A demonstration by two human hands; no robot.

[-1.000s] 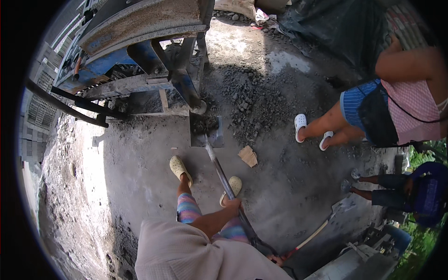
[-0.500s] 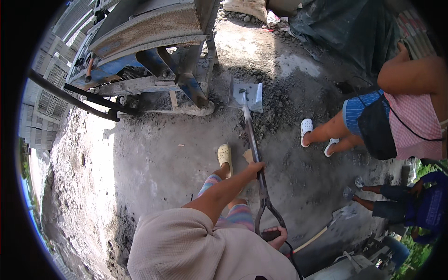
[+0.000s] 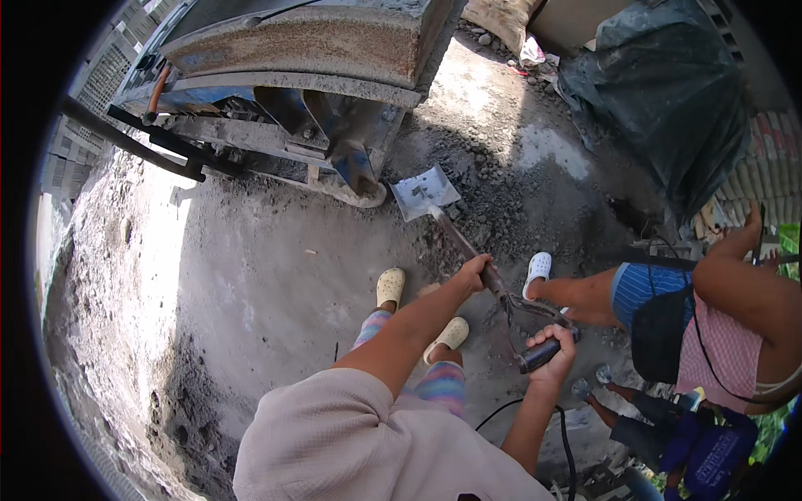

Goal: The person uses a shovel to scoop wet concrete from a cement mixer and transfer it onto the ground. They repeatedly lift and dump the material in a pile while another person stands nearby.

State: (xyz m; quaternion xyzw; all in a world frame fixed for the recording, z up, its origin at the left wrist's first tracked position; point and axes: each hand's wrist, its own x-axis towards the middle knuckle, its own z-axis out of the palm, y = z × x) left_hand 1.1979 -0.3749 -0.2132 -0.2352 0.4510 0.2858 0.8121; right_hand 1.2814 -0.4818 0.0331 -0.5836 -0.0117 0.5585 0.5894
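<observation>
Off to the far side of the feet, between the rusty machine (image 3: 301, 50) and the gravelly heap (image 3: 493, 196), the shovel (image 3: 462, 238) is angling from the hands on the near right toward the far left; a second ago its blade (image 3: 408, 196) was carrying a dark load by the machine's foot, half a second ago it was over the heap with only a few bits left, and now it's showing mostly bare metal with some crumbs clinging on; so I'm reading that as one scoop already dumped, though I can't tell if the blade is touching the ground.

The handle end is also sitting farther right now, away from the body; the left hand (image 3: 474, 271) is gripping the shaft, fingers wrapped round it, and the right hand (image 3: 555, 349) is holding the dark crossbar grip (image 3: 539, 355), fingers curled over and pressed together.

As for containers, the blade is holding next to nothing; the pale sack (image 3: 501, 17) at the far edge is keeping its contents hidden; the dark pouch (image 3: 656, 338) is hanging on the co-worker (image 3: 723, 367) at right, and I'm not seeing inside that either.
</observation>
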